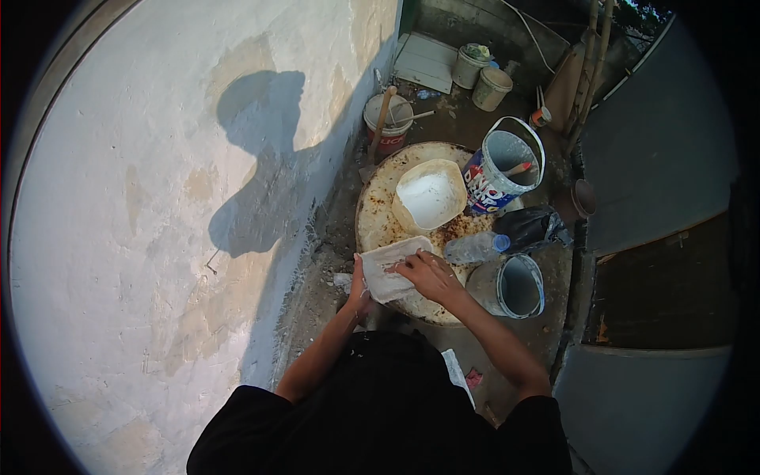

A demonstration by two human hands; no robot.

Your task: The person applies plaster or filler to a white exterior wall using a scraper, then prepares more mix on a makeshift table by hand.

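Observation:
A whitish, roughly square shallow tray, smeared inside, is tilted in front of my body. My left hand grips its left edge, thumb along the rim. My right hand reaches over the tray from the right, fingers bent and drawn together against its inner surface. Whatever those fingertips may hold is too small to make out. Just beyond the tray, a pale bowl of white powder or paste rests on a round, rust-stained tabletop. A clear plastic bottle with a blue cap lies beside my right hand.
A blue-and-white paint bucket holds a red-tipped tool. Another bucket and a black plastic bag are at the right. A bucket with sticks stands by the patchy white wall; more tubs are behind.

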